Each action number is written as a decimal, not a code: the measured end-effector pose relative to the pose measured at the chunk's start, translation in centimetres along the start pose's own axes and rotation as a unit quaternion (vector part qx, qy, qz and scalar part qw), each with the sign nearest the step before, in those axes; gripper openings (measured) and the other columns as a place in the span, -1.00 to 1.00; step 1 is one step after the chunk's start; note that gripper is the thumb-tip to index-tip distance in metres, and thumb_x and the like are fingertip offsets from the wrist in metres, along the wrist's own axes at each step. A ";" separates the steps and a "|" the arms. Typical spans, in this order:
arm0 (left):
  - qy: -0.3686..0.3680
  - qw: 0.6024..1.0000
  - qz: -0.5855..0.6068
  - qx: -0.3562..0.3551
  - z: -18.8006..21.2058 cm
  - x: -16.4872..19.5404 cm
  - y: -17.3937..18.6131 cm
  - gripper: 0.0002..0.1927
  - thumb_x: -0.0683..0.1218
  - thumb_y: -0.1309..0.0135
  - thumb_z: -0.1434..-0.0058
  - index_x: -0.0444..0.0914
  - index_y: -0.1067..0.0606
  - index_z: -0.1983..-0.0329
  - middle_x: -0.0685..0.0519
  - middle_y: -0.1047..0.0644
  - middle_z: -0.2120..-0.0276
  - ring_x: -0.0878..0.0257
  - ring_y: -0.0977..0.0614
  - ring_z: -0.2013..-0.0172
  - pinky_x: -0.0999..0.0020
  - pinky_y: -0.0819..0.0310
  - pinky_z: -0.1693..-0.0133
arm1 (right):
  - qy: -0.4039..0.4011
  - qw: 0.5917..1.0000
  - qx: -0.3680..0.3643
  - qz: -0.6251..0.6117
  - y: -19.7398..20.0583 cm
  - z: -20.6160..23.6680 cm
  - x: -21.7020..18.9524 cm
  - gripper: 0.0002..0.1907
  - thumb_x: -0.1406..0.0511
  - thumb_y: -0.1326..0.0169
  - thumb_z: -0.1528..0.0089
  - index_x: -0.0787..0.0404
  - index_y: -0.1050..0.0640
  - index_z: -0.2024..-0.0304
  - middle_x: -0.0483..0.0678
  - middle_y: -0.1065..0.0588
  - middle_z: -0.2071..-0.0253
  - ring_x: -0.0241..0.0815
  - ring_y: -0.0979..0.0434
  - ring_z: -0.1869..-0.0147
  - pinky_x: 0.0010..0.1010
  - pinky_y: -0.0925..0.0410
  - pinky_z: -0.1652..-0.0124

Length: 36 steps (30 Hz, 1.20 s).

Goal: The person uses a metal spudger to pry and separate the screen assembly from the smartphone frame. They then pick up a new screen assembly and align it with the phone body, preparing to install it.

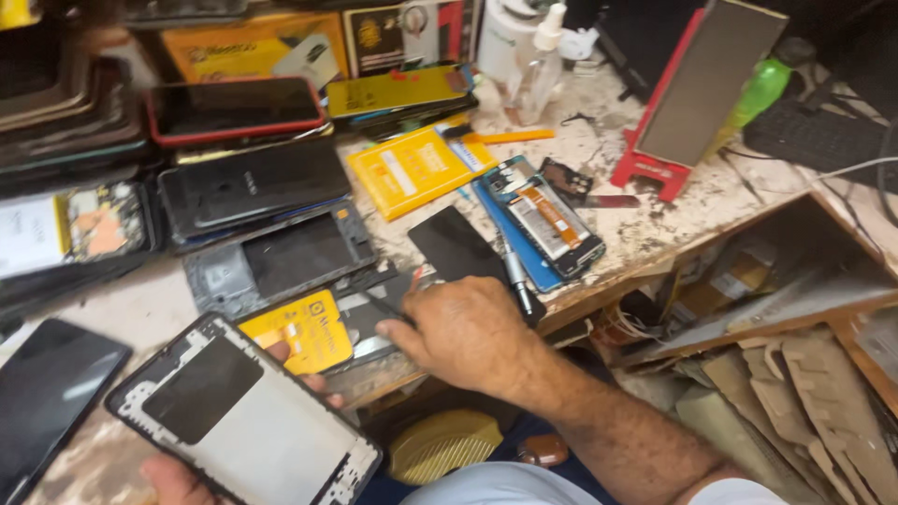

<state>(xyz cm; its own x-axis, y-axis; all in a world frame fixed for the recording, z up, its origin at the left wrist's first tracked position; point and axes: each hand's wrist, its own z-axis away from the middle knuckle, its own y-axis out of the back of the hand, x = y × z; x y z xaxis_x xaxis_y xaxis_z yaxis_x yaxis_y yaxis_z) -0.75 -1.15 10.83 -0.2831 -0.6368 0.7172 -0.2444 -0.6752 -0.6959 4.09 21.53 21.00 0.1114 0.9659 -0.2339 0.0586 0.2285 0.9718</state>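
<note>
1. Worn and paint-flecked, the surface [655,229] is crowded with phone parts from edge to edge.
2. At the far left lies a dark phone [51,393], screen up, near the front edge.
3. Just right of it, the left hand [182,477] grips an opened phone frame [243,411] from below; fingertips [318,382] curl over its right edge, so that hand is closed around the frame. The frame is tilted, showing a white inner panel and a black patch.
4. Behind it sit a stack of dark phones [253,187] and a red-cased phone [234,108].
5. A yellow battery [304,332] lies just beside the frame's upper right corner.
6. The right hand [463,332] rests knuckles up at the surface's front edge, fingers bent down and pressed together on something thin and dark; I cannot tell what it pinches.
7. A black glass panel [454,245] lies just behind that hand, with a pen-like tool [514,271] beside it.
8. Further right lie an open phone [552,220] with its battery showing and a red stand [692,93].
</note>
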 end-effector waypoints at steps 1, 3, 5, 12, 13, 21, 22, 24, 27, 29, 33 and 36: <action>-0.003 1.000 0.025 -0.016 -0.6 -0.6 0.6 0.13 0.62 0.24 -0.20 -0.15 -0.04 -0.64 -0.32 -0.32 -0.34 -0.25 -0.51 0.06 -0.33 -0.45 0.12 | -0.001 1.000 0.005 -0.002 -0.1 0.0 0.1 -0.53 -0.04 -0.08 -0.29 0.21 -0.62 0.41 0.09 -0.58 0.48 0.11 -0.63 0.35 -0.05 -0.46 0.30; -0.016 0.996 0.074 -0.042 -1.5 -1.5 1.4 0.13 0.62 0.22 -0.19 -0.09 0.00 -0.67 -0.32 -0.31 -0.35 -0.23 -0.51 0.03 -0.36 -0.45 0.12 | 0.000 0.993 0.109 -0.045 0.1 -0.1 1.1 -0.57 -0.02 -0.13 -0.24 0.20 -0.61 0.41 0.06 -0.59 0.42 0.09 -0.63 0.35 -0.10 -0.46 0.32; 0.000 0.997 0.068 -0.037 -1.5 -1.3 1.7 0.10 0.58 0.23 -0.24 -0.14 -0.02 -0.66 -0.33 -0.30 -0.35 -0.25 -0.51 -0.01 -0.40 -0.44 0.07 | -0.036 0.979 0.185 -0.072 0.8 -0.4 3.2 -0.63 0.02 -0.18 -0.21 0.20 -0.63 0.36 0.06 -0.59 0.37 0.08 -0.61 0.31 -0.13 -0.45 0.29; 0.048 0.988 0.143 -0.020 0.1 0.1 -1.3 -0.12 0.42 0.37 -0.43 -0.35 -0.23 -0.49 -0.38 -0.44 -0.18 -0.27 -0.61 0.12 -0.23 -0.56 0.13 | 0.049 0.971 0.236 0.012 5.2 -7.5 18.1 -0.73 0.23 -0.17 -0.26 0.26 -0.65 0.09 0.12 -0.59 0.09 0.11 -0.58 0.00 -0.14 -0.41 -0.03; 0.051 0.988 0.142 -0.017 0.4 -0.1 -1.9 -0.16 0.36 0.38 -0.41 -0.37 -0.25 -0.44 -0.38 -0.47 -0.15 -0.26 -0.63 0.13 -0.17 -0.57 0.12 | 0.037 0.978 0.203 0.015 5.3 -8.2 19.3 -0.66 0.17 -0.18 -0.26 0.28 -0.64 0.03 0.16 -0.57 0.10 0.13 -0.57 0.01 -0.10 -0.40 -0.01; 0.052 0.964 0.239 -0.105 1.7 -0.5 -4.0 -0.25 0.28 0.46 -0.43 -0.37 -0.28 -0.38 -0.25 -0.47 -0.21 -0.02 -0.63 0.03 0.04 -0.60 0.01 | -0.053 0.991 0.042 0.114 4.1 -14.2 22.3 -0.58 0.12 -0.18 -0.26 0.16 -0.66 -0.09 0.17 -0.65 0.12 0.18 -0.67 0.07 -0.06 -0.47 -0.01; 0.050 0.966 0.232 -0.107 1.8 -0.3 -4.1 -0.25 0.27 0.45 -0.44 -0.38 -0.28 -0.39 -0.27 -0.46 -0.22 -0.02 -0.62 0.02 0.04 -0.59 0.00 | -0.060 0.990 0.045 0.121 4.0 -13.9 22.7 -0.60 0.13 -0.18 -0.26 0.17 -0.66 -0.08 0.18 -0.64 0.10 0.18 -0.66 0.05 -0.06 -0.47 -0.03; 0.054 0.968 0.219 -0.112 2.2 -0.1 -4.0 -0.27 0.25 0.44 -0.47 -0.39 -0.28 -0.40 -0.29 -0.44 -0.24 -0.03 -0.61 0.00 0.04 -0.58 -0.02 | -0.074 0.987 0.050 0.131 3.7 -13.5 23.1 -0.65 0.16 -0.15 -0.31 0.22 -0.66 -0.05 0.19 -0.63 0.11 0.15 -0.64 0.05 -0.04 -0.44 -0.02; 0.065 0.963 0.228 -0.125 2.2 -0.3 -4.1 -0.27 0.24 0.45 -0.48 -0.39 -0.27 -0.42 -0.32 -0.43 -0.26 -0.04 -0.61 0.00 0.04 -0.57 -0.01 | -0.026 0.984 0.111 0.138 3.7 -12.5 22.6 -0.71 0.23 -0.07 -0.41 0.32 -0.61 -0.03 0.21 -0.59 0.13 0.11 -0.61 0.01 -0.05 -0.42 -0.04; 0.078 0.962 0.226 -0.130 1.9 -0.6 -4.3 -0.26 0.25 0.46 -0.48 -0.39 -0.27 -0.42 -0.32 -0.43 -0.25 -0.03 -0.61 -0.01 0.05 -0.58 -0.03 | 0.029 0.977 0.158 0.139 4.2 -11.5 21.6 -0.74 0.27 -0.03 -0.47 0.36 -0.58 -0.02 0.21 -0.58 0.14 0.10 -0.59 -0.03 -0.07 -0.42 -0.08; 0.113 0.956 0.222 -0.153 1.3 -0.9 -4.9 -0.27 0.25 0.47 -0.46 -0.34 -0.25 -0.44 -0.27 -0.41 -0.27 0.00 -0.60 -0.02 0.07 -0.58 -0.04 | 0.093 0.971 0.218 0.040 5.7 -10.0 17.6 -0.79 0.35 0.02 -0.55 0.37 -0.55 -0.10 0.16 -0.59 0.06 0.02 -0.61 -0.02 -0.16 -0.45 -0.05; 0.104 0.961 0.197 -0.166 1.1 -1.2 -5.5 -0.27 0.25 0.46 -0.49 -0.36 -0.25 -0.45 -0.28 -0.41 -0.29 0.02 -0.60 -0.03 0.09 -0.57 -0.05 | 0.129 0.946 0.261 -0.142 7.1 -7.9 13.3 -0.74 0.40 0.01 -0.49 0.35 -0.48 -0.22 0.06 -0.58 0.12 -0.18 -0.60 0.07 -0.38 -0.45 0.05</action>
<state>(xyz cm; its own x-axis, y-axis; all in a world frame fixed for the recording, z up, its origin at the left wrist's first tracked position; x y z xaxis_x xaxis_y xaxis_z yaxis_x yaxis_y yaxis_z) 1.96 2.89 13.83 -0.5851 -0.7071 0.3970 -0.3522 -0.2193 -0.9099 -1.83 36.95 25.02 -0.2243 0.8874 -0.4028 0.5399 0.4572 0.7067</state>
